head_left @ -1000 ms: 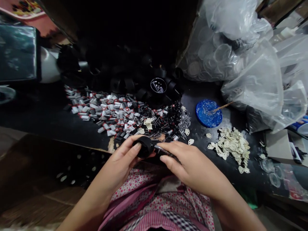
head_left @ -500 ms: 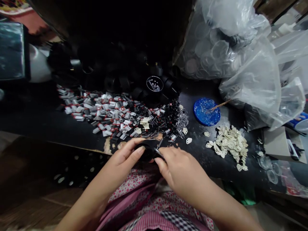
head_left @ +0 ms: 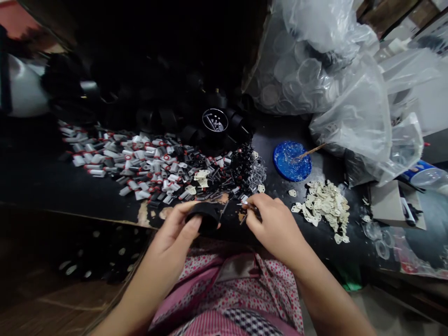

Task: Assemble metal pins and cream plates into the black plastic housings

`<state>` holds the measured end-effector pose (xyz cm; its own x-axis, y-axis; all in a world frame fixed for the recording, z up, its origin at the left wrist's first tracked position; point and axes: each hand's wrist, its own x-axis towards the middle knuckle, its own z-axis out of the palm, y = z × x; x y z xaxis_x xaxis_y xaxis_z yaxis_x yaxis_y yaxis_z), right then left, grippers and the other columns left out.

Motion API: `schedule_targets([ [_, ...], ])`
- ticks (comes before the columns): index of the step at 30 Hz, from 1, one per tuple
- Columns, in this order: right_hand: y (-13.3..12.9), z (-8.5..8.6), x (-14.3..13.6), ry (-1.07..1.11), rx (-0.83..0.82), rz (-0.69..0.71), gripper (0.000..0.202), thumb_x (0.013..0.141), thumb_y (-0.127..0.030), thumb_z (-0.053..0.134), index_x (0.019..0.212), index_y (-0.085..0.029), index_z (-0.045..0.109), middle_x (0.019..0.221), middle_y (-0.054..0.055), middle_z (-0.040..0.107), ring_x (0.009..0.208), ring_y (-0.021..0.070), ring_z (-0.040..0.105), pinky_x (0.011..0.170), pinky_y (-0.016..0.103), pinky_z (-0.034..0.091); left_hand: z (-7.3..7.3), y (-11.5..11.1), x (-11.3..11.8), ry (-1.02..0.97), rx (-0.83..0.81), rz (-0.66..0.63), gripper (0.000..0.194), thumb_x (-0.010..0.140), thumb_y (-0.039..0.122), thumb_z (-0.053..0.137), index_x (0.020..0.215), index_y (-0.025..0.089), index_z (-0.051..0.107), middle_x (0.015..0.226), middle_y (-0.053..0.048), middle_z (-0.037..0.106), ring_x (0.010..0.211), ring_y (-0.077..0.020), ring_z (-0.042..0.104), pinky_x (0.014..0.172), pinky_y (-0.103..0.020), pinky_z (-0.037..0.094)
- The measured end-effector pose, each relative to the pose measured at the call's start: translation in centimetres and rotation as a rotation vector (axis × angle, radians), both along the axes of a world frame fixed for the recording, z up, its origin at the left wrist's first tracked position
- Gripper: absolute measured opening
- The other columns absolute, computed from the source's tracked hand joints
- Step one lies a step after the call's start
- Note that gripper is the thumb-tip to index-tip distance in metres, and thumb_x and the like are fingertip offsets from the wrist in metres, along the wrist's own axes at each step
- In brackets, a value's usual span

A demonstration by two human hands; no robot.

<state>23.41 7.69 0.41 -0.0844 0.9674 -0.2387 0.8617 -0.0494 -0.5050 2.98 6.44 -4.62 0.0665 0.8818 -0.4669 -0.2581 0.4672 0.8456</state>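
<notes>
My left hand (head_left: 178, 233) is wrapped round a black hollow plastic cup-shaped housing (head_left: 205, 218), its thumb over the near rim and the opening tilted towards me. To the right of it, apart from the housing, my right hand (head_left: 268, 221) pinches a slim dark tool (head_left: 257, 213); its exact kind is hidden by the fingers. The fingertips are at the near edge of a pile of small black and grey parts (head_left: 257, 175). Left of that spreads a heap of grey and white cylindrical pieces with red rings (head_left: 150, 161). Thin springs (head_left: 224, 210) lie just beyond the housing.
A blue lid of clear grease (head_left: 292, 161) with a wooden stick (head_left: 311, 151) sits right of centre. Cream flat plates (head_left: 327, 205) are piled nearer me. Behind stand a plastic bag of clear discs (head_left: 294, 79) and several black housings (head_left: 215, 121). An open box (head_left: 388, 203) is far right.
My right hand has drawn away from the housing, rightwards to the small parts. My left hand has tilted the housing so its opening shows more. The whole view has shifted slightly.
</notes>
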Motion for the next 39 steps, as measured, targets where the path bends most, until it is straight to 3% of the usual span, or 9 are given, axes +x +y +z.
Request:
schedule_targets([
  [3, 1.0, -0.8, -0.5, -0.263, 0.046, 0.108, 0.016, 0.097, -0.022, 0.052, 0.097, -0.016, 0.067, 0.096, 0.010, 0.073, 0.080, 0.0233, 0.066, 0.078, 0.040, 0.039, 0.0, 0.0, 1.1, -0.118, -0.047, 0.000, 0.025, 0.086, 0.040, 0.074, 0.109, 0.030, 0.072, 0.108, 0.001, 0.074, 0.093, -0.0188, 0.068, 0.091, -0.030, 0.055],
  [8, 2.0, -0.8, -1.1, -0.378, 0.077, 0.209, 0.014, 0.095, -0.019, 0.053, 0.091, -0.015, 0.066, 0.086, 0.010, 0.073, 0.074, 0.0222, 0.064, 0.075, 0.038, 0.035, 0.9, 0.6, 1.3, -0.181, -0.084, 0.040, 0.026, 0.086, 0.035, 0.075, 0.110, 0.026, 0.072, 0.117, -0.002, 0.073, 0.103, -0.0209, 0.067, 0.088, -0.030, 0.059],
  [11, 2.0, -0.4, -1.2, -0.281, 0.072, 0.188, 0.012, 0.091, -0.019, 0.056, 0.085, -0.016, 0.065, 0.083, 0.008, 0.073, 0.071, 0.0201, 0.062, 0.075, 0.037, 0.035, 1.1, 0.8, 1.5, -0.206, -0.092, 0.066, 0.027, 0.085, 0.034, 0.076, 0.110, 0.025, 0.071, 0.115, -0.004, 0.074, 0.103, -0.0224, 0.069, 0.089, -0.034, 0.060],
  [15, 1.2, 0.0, -1.3, 0.134, 0.107, 0.053, 0.008, 0.088, -0.020, 0.061, 0.080, -0.020, 0.061, 0.077, -0.001, 0.070, 0.071, 0.0158, 0.060, 0.076, 0.033, 0.039, 1.4, 1.1, 2.1, -0.396, -0.205, 0.004, 0.023, 0.089, 0.033, 0.071, 0.111, 0.026, 0.069, 0.119, -0.007, 0.074, 0.100, -0.0255, 0.072, 0.090, -0.041, 0.060],
  [18, 0.5, -0.2, -1.5, 0.269, 0.144, 0.002, 0.007, 0.087, -0.019, 0.062, 0.080, -0.021, 0.061, 0.078, -0.001, 0.070, 0.072, 0.0154, 0.060, 0.076, 0.032, 0.039, 1.5, 1.0, 2.6, -0.428, -0.210, -0.006, 0.023, 0.091, 0.032, 0.069, 0.112, 0.025, 0.069, 0.123, -0.008, 0.072, 0.106, -0.0260, 0.070, 0.092, -0.040, 0.059],
  [23, 0.0, -0.5, -1.7, 0.237, 0.198, 0.008, 0.005, 0.089, -0.019, 0.063, 0.084, -0.020, 0.065, 0.082, 0.000, 0.070, 0.075, 0.0162, 0.060, 0.077, 0.033, 0.037, 1.4, 0.4, 2.6, -0.252, -0.046, 0.066, 0.024, 0.089, 0.033, 0.073, 0.112, 0.029, 0.070, 0.119, -0.001, 0.072, 0.116, -0.0221, 0.065, 0.097, -0.030, 0.055],
  [29, -0.4, 0.1, -1.8, 0.310, 0.346, 0.027, 0.008, 0.090, -0.019, 0.063, 0.082, -0.020, 0.065, 0.077, -0.001, 0.068, 0.072, 0.0145, 0.059, 0.076, 0.031, 0.038, 1.7, 0.4, 2.4, -0.294, -0.096, 0.042, 0.030, 0.087, 0.034, 0.074, 0.117, 0.031, 0.070, 0.118, -0.001, 0.073, 0.114, -0.0203, 0.066, 0.098, -0.029, 0.055],
  [39, -0.3, -0.3, -1.7, 0.107, 0.568, 0.146, 0.015, 0.088, -0.011, 0.058, 0.079, -0.016, 0.068, 0.070, 0.000, 0.067, 0.066, 0.0142, 0.059, 0.073, 0.033, 0.033, 1.4, -0.1, 2.7, -0.261, -0.048, -0.084, 0.025, 0.084, 0.027, 0.078, 0.108, 0.032, 0.072, 0.108, 0.005, 0.078, 0.100, -0.0115, 0.071, 0.089, -0.018, 0.055],
])
